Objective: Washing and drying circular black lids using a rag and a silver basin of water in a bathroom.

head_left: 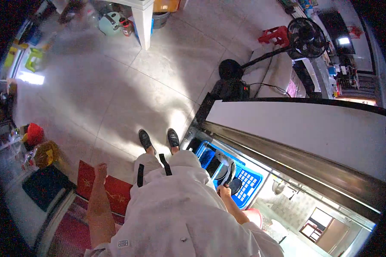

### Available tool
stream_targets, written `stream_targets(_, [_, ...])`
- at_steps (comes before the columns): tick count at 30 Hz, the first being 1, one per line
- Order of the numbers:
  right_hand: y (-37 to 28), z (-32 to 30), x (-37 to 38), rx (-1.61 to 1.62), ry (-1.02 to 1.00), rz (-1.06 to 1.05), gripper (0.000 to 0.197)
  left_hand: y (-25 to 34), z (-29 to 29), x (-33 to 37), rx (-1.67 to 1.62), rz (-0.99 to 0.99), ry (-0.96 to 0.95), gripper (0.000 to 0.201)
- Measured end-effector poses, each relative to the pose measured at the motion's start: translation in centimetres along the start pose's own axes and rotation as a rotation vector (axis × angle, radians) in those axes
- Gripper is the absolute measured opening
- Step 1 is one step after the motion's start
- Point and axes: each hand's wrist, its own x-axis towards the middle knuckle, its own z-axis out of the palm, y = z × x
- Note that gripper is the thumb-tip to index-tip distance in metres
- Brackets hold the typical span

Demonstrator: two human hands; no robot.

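My right hand (223, 191) is closed at the lower end of a dark, curved, pan-like thing (231, 173) with a shiny edge. It holds this over a blue plastic basket (254, 176) with slotted walls, beside my right hip. A round black piece (235, 186), perhaps a pan or lid, shows just right of my fingers; I cannot tell whether it joins the held thing. My left hand (101, 170) hangs loose and empty at my left side, above a red mat (116, 193), its fingers small in view.
A metal-framed counter edge (287, 160) and a white panel (296, 126) run along my right. Beyond stand a black fan (306, 37) and a red stool (275, 36). A white table leg (143, 26) is ahead. At left lie a red bag (35, 133) and a dark mat (46, 186).
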Motion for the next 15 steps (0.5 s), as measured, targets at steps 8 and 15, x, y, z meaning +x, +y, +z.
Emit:
stream_targets(8, [2.3, 4.6, 0.4, 0.094, 0.079, 0.069, 0.011, -1.5, -13.3, 1.6, -0.796, -0.341, -0.499, 0.017])
stream_targets(15, [-1.4, 10.8, -4.0, 0.158, 0.096, 0.076, 0.014, 7.0, -7.4, 5.1, -0.084, 0.049, 0.049, 0.020])
